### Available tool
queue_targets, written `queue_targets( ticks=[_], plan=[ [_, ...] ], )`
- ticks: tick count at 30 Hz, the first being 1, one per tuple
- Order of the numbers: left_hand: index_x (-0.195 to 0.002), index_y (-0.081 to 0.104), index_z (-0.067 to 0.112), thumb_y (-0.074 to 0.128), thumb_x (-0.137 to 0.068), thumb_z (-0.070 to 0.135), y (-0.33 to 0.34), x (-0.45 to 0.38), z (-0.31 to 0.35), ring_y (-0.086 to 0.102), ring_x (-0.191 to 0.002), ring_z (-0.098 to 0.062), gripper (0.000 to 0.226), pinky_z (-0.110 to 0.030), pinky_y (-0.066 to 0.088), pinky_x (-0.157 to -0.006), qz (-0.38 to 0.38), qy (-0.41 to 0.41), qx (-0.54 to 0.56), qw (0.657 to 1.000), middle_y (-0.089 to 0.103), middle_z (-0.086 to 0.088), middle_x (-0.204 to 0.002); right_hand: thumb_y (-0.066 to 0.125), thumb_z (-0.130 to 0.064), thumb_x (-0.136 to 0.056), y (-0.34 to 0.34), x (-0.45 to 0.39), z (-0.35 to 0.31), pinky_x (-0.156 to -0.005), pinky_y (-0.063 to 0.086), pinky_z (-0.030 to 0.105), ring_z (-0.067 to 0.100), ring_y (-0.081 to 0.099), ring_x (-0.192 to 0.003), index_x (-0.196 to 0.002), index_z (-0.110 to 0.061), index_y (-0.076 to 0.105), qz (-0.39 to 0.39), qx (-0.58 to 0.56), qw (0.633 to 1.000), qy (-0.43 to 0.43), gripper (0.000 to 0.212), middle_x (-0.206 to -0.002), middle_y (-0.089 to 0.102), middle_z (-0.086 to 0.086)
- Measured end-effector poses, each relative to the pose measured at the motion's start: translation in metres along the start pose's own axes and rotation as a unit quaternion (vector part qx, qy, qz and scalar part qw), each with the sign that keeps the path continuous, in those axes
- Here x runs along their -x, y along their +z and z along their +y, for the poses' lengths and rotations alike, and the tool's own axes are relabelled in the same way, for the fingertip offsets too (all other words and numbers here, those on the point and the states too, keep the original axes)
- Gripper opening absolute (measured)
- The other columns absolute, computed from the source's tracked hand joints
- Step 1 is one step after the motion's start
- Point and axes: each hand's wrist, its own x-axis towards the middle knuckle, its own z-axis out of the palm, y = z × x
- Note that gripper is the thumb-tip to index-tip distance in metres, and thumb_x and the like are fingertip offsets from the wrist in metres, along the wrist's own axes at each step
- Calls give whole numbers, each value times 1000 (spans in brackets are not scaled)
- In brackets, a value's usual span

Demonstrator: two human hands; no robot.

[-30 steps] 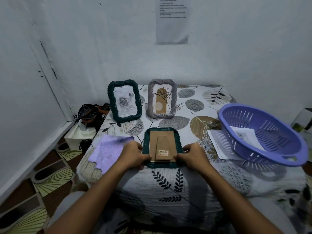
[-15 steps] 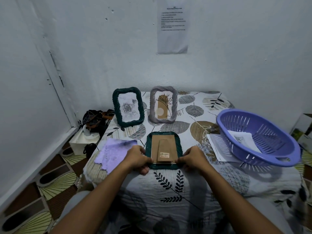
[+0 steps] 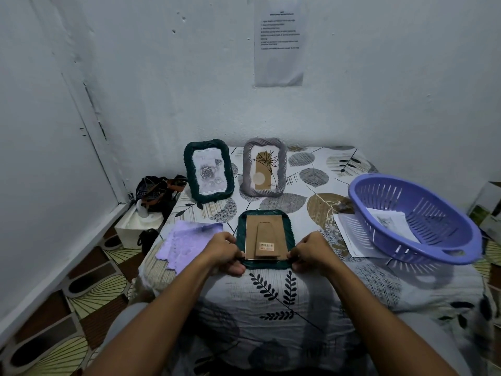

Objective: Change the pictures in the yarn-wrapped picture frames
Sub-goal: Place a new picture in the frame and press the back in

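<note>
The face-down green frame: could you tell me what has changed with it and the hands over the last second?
Nothing has visibly changed. The left hand and right hand hold the same grip on the near corners of the face-down green frame, which lies where it was. The two upright frames, purple cloth and purple basket stayed put; only the camera shifted.

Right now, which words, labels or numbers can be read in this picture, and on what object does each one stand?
None can be read.
Paper sheet on the wall: printed lines, too small and blurred.
Sticker on the back of the green frame lying face down: barcode, text too small.
Papers in the purple basket: faint print, illegible.
</note>
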Motion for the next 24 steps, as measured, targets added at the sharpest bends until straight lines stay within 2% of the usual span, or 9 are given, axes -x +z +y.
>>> queue_targets(
  ticks=[5,10,14,17,21,24],
  plan=[
    [-119,37,5,36,-92,-17,-2,-1,-1,44,-42,-18,35,-26,43,-37,1,-6,3,1000,44,-21,-82,68,8,-80,-1,-2,-1,-68,57,49,35,64,-57,-78,14,65,-18,-57,998,29,6,-77,67,33],
    [-111,39,6,40,-92,-15,-2,2,3,42,-44,-18,29,-28,41,-42,-14,-13,-23,1000,43,-18,-75,65,9,-82,-3,-2,-2,-59,56,42,32,62,-55,-80,12,62,-33,-69,996,39,4,-78,63,30],
    [-98,55,0,63,-88,1,-9,4,19,55,-44,-21,13,-27,46,-42,17,38,-192,980,62,-19,-69,70,-4,-82,-9,-10,-4,-52,52,33,26,59,-52,-85,11,66,-26,-35,999,4,15,-72,63,22],
    [-92,62,5,64,-90,15,-14,-7,36,60,-53,-18,10,-24,47,-49,85,110,-240,961,66,-11,-69,67,-16,-86,-13,-19,-12,-59,48,36,26,57,-59,-75,-4,58,10,-52,998,-30,18,-69,56,17],
    [-91,58,12,58,-91,17,-12,-25,43,58,-72,-25,5,-37,54,-71,103,137,-198,965,62,-12,-85,60,-14,-89,-13,-31,-24,-60,52,39,29,57,-59,-77,-5,50,14,-98,995,-30,19,-72,53,18],
    [-99,55,9,52,-94,17,-9,-32,43,56,-69,-26,9,-37,52,-62,72,121,-166,976,58,-14,-85,60,-12,-89,-12,-37,-28,-68,56,46,32,60,-64,-79,-1,52,11,-86,996,-26,17,-75,56,20]
  ],
)
